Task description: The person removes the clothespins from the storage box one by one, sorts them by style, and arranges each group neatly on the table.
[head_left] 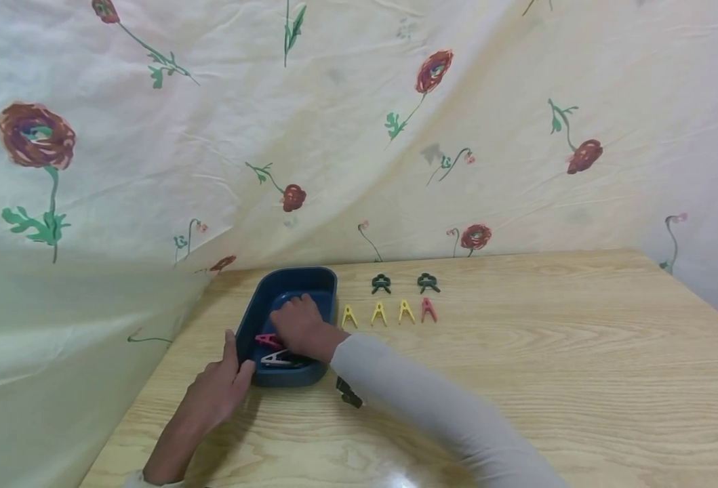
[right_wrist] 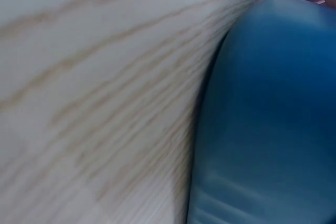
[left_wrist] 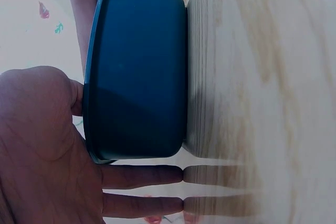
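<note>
A dark blue plastic bin (head_left: 288, 379) stands on the table. My left hand (head_left: 218, 386) rests against its near left corner. In the left wrist view its thumb is at the rim of the bin (left_wrist: 142, 72), and two straight fingers (left_wrist: 142, 177) extend beside the wall down to the tabletop. My right hand (head_left: 300, 325) reaches inside the bin, back of the hand up. Its fingertips are hidden, so whether it pinches anything does not show. Near it in the bin lie a pink clip (head_left: 266, 340), a white clip (head_left: 275, 359) and something dark, partly under the wrist.
Right of the bin, three yellow clips, the middle one (head_left: 380, 313) among them, stand in a row with a red clip (head_left: 428, 310). Behind them sit two black spring clamps, left (head_left: 381, 283) and right (head_left: 428, 282). A flowered cloth (head_left: 346, 135) hangs behind the wooden table (head_left: 578, 352).
</note>
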Motion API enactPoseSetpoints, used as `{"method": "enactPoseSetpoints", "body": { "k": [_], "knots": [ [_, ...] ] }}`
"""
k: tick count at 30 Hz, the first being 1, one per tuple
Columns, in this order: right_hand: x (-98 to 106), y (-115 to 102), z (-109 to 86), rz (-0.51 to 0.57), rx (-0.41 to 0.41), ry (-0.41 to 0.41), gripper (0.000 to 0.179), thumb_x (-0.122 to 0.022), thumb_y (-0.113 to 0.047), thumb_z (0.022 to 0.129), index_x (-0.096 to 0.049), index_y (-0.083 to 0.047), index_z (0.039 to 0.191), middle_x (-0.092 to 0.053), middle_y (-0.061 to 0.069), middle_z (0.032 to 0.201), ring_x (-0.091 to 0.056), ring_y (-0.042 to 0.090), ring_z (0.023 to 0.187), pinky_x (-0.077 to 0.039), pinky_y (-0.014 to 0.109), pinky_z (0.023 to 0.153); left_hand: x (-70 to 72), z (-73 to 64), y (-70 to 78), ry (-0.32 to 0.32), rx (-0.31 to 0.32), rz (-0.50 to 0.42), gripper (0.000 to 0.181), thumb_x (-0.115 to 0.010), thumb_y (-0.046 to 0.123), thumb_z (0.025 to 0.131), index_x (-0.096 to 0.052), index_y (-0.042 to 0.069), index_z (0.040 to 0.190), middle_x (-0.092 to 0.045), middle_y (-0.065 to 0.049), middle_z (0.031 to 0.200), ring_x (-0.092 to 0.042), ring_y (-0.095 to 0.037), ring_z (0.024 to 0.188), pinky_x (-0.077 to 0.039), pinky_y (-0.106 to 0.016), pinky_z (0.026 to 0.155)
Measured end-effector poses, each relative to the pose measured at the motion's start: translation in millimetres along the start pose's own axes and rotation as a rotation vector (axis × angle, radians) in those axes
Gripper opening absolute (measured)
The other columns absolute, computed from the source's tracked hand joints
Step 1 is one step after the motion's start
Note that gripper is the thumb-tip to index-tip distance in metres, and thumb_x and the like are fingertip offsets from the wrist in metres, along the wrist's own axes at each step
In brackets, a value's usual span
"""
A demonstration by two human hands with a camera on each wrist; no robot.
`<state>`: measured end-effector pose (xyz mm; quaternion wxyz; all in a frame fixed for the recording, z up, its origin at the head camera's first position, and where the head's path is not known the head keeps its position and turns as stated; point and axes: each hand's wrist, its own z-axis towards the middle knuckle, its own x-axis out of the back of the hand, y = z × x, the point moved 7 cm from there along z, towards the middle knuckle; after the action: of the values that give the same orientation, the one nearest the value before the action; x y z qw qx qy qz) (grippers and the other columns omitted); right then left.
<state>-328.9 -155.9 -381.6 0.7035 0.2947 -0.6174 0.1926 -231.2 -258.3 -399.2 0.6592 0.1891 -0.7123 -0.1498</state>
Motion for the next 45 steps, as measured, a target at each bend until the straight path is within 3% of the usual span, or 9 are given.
{"method": "enactPoseSetpoints", "body": {
  "k": [6, 14, 24, 31, 38, 42, 45],
  "knots": [
    [5.1, 7.2, -2.8, -0.009, -0.027, 0.066, 0.016, -0.064, -0.037, 0.097, -0.070, -0.022, 0.100, -0.066, -0.002, 0.096, -0.057, 0.016, 0.089, -0.045, 0.033, 0.083, 0.5, 0.9, -0.4, 0.003, -0.004, 0.007, 0.077, -0.033, 0.035, 0.103, 0.006, -0.006, 0.155, -0.047, -0.039, 0.134, -0.055, -0.032, 0.080, -0.034, -0.036, 0.052],
    [16.1, 14.0, -11.7, -0.021, -0.035, 0.155, 0.023, -0.062, -0.039, 0.097, -0.073, -0.019, 0.097, -0.067, 0.000, 0.098, -0.053, 0.016, 0.080, -0.042, 0.030, 0.073, -0.3, 0.8, -1.7, -0.008, 0.011, -0.018, 0.077, -0.032, 0.036, 0.104, 0.008, -0.004, 0.156, -0.053, -0.030, 0.112, -0.047, -0.025, 0.059, -0.035, -0.036, 0.051],
    [18.0, 21.0, -23.3, -0.046, -0.001, 0.258, 0.032, -0.054, -0.041, 0.099, -0.073, -0.015, 0.105, -0.066, 0.001, 0.099, -0.052, 0.016, 0.079, -0.039, 0.028, 0.069, -1.3, 0.1, -1.5, -0.027, 0.012, -0.059, 0.078, -0.034, 0.038, 0.104, 0.008, -0.003, 0.156, -0.055, -0.022, 0.097, -0.047, -0.024, 0.057, -0.037, -0.036, 0.050],
    [18.4, 24.1, -25.7, -0.042, -0.004, 0.302, 0.032, -0.054, -0.039, 0.099, -0.073, -0.014, 0.101, -0.060, -0.001, 0.086, -0.049, 0.016, 0.073, -0.035, 0.028, 0.064, -0.4, 1.2, -0.9, -0.028, -0.006, 0.021, 0.087, -0.044, 0.042, 0.100, 0.002, -0.008, 0.156, -0.059, -0.031, 0.117, -0.056, -0.029, 0.080, -0.040, -0.038, 0.063],
    [19.1, 24.7, -27.1, -0.056, 0.000, 0.333, 0.032, -0.055, -0.040, 0.098, -0.073, -0.014, 0.101, -0.059, -0.002, 0.084, -0.048, 0.015, 0.071, -0.032, 0.028, 0.062, -1.9, 0.0, 0.0, -0.051, -0.017, 0.016, 0.091, -0.046, 0.044, 0.099, 0.009, -0.001, 0.157, -0.057, -0.034, 0.126, -0.057, -0.029, 0.082, -0.043, -0.040, 0.067],
    [20.4, 25.2, -28.2, -0.059, 0.003, 0.337, 0.031, -0.055, -0.040, 0.098, -0.073, -0.014, 0.100, -0.058, -0.002, 0.082, -0.048, 0.015, 0.069, -0.032, 0.028, 0.061, -1.9, -1.1, -1.0, -0.076, -0.043, 0.023, 0.096, -0.045, 0.054, 0.100, 0.012, 0.001, 0.157, -0.053, -0.036, 0.132, -0.062, -0.035, 0.099, -0.049, -0.051, 0.080],
    [20.4, 25.8, -28.5, -0.052, 0.002, 0.339, 0.031, -0.055, -0.040, 0.098, -0.073, -0.014, 0.098, -0.058, -0.002, 0.082, -0.047, 0.015, 0.069, -0.032, 0.028, 0.061, -2.5, -2.1, -2.1, -0.102, -0.073, 0.017, 0.102, -0.042, 0.064, 0.098, 0.013, 0.001, 0.156, -0.046, -0.039, 0.139, -0.058, -0.045, 0.116, -0.044, -0.061, 0.093]
  ]
}}
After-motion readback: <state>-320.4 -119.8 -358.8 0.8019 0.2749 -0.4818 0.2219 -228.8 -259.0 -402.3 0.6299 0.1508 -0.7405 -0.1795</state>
